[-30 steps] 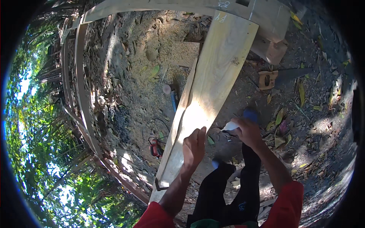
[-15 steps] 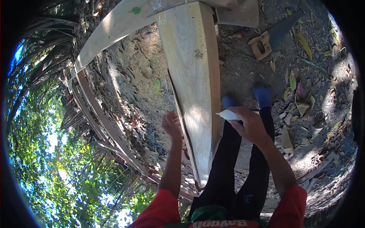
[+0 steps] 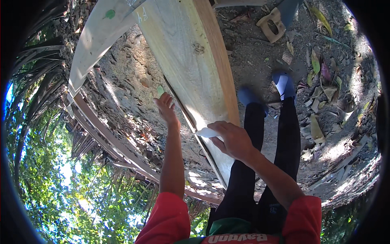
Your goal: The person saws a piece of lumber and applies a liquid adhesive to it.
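Note:
A long, light wooden plank [image 3: 185,61] runs from the top toward my lap, with a knot and chalk marks on its face. My right hand [image 3: 233,140] is wrapped round a small white squeeze bottle [image 3: 207,133] with a pointed nozzle. The nozzle points left, over the plank near its left edge, and I cannot tell whether it touches the wood. Just left of that edge, my left hand [image 3: 165,107] holds nothing, its fingers loosely bent and apart. A dark strip [image 3: 183,106] lies along the plank's left edge.
A wide, curved board [image 3: 95,40] meets the plank at the top left. On the ground at upper right lies a handsaw [image 3: 271,26] with a wooden handle. My feet in blue shoes [image 3: 285,83] stand right of the plank, among dry leaves [image 3: 317,130].
My right hand has carried the bottle left, from beside the plank to over it. My left hand has moved up and opened out. The view has shifted, bringing the plank closer.

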`<state>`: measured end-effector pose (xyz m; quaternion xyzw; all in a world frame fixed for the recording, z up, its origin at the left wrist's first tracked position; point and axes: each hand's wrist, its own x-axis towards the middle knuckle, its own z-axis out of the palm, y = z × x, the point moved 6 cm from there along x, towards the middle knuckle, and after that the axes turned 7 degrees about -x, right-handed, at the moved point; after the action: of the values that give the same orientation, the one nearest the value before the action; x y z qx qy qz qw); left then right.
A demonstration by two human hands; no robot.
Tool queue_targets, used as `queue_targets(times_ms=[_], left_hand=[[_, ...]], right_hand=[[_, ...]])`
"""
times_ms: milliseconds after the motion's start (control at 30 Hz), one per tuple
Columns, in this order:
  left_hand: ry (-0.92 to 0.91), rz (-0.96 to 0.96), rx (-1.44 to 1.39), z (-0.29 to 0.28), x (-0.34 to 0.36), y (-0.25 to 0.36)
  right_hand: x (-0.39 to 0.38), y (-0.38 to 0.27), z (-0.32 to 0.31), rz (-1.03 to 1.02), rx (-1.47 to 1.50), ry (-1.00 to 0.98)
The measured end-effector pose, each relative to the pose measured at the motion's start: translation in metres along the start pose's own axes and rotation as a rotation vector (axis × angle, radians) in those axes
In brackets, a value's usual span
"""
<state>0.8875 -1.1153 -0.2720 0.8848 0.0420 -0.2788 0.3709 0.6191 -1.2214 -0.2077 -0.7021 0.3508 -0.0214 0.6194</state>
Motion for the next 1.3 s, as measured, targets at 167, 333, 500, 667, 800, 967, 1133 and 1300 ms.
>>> queue_targets(times_ms=[167, 333, 500, 667, 800, 967, 1133, 1300], left_hand=[[0.024, -0.057, -0.031, 0.000, 0.003, -0.009], [-0.067, -0.182, -0.281, 0.040, -0.009, -0.018], [-0.172, -0.173, -0.321, 0.052, -0.016, -0.001], [-0.066, -0.155, -0.267, 0.050, -0.013, -0.002], [-0.119, -0.159, -0.275, 0.049, -0.013, -0.001], [-0.100, -0.147, -0.235, 0.053, -0.018, 0.002], [-0.125, -0.134, -0.253, 0.046, -0.009, -0.004], [-0.155, -0.160, -0.188, 0.042, -0.005, -0.011]], right_hand=[[0.007, -0.002, -0.002, -0.003, -0.002, -0.073], [0.012, -0.004, 0.001, 0.050, -0.035, -0.116], [0.011, -0.005, 0.011, 0.104, -0.038, -0.053], [0.019, -0.006, 0.032, 0.099, -0.141, -0.099], [0.031, -0.009, 0.044, 0.125, -0.146, -0.154], [0.040, -0.009, 0.047, 0.159, -0.181, -0.198], [0.050, -0.014, 0.048, 0.117, -0.196, -0.153], [0.056, -0.018, 0.049, 0.104, -0.181, -0.136]])
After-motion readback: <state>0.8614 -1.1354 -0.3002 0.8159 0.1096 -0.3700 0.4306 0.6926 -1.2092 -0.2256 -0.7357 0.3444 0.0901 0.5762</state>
